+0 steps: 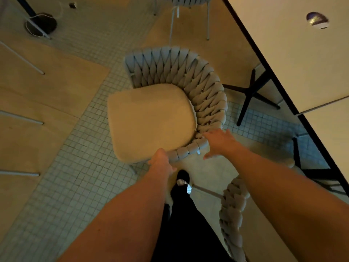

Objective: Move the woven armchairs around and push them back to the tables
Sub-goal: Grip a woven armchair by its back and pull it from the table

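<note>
Both hands at woven armchair [175,87], frame centre; no legible writing.

Left hand [161,161] grips the woven rim beside the tan seat cushion [151,121]; right hand [219,142] rests on the rim, fingers spread, not clenched. Three woven armchairs counted: centre, top edge [188,0], lower right [233,210]. Two pale tabletops [294,59] abut along right side.

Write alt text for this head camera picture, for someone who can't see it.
Seen from above, a person's left hand grips the arm end of a woven armchair with a tan cushion, while the right hand rests open on its rim. A white table stands to the right.
</note>
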`<state>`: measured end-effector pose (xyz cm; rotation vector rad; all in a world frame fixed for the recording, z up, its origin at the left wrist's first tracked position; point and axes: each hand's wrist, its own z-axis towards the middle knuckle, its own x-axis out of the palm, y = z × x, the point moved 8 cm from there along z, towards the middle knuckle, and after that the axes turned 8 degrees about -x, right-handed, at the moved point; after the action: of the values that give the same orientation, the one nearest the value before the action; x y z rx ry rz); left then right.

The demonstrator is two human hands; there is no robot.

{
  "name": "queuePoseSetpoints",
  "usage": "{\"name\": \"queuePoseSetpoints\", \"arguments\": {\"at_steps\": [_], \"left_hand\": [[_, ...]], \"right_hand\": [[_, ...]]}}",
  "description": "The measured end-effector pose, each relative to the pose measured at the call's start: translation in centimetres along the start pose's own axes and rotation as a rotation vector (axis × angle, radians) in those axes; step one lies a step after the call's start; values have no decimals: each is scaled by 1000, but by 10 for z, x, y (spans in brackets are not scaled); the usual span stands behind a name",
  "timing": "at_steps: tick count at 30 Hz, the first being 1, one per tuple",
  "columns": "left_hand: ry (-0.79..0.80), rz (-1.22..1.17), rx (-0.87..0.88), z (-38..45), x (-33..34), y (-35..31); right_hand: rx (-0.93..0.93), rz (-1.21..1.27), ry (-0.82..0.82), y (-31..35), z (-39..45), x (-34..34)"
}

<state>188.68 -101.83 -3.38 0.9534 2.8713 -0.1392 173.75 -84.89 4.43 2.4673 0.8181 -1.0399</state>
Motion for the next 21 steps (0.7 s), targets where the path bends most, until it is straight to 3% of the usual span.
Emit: {"name": "queuePoseSetpoints", "arguments": {"at_steps": [6, 9, 12, 21], "left_hand": [[37, -52, 23, 16, 22, -5], [-68, -152, -78, 26, 25, 2], [-72, -236, -111, 26, 32, 9], [-253, -534, -115, 46, 40, 22]], "right_hand": [[-91, -186, 110, -29, 56, -15], [-147, -306, 151, -43, 74, -23], [-192, -397, 210, -54, 87, -26], [-225, -626, 397, -76, 118, -10]]}}
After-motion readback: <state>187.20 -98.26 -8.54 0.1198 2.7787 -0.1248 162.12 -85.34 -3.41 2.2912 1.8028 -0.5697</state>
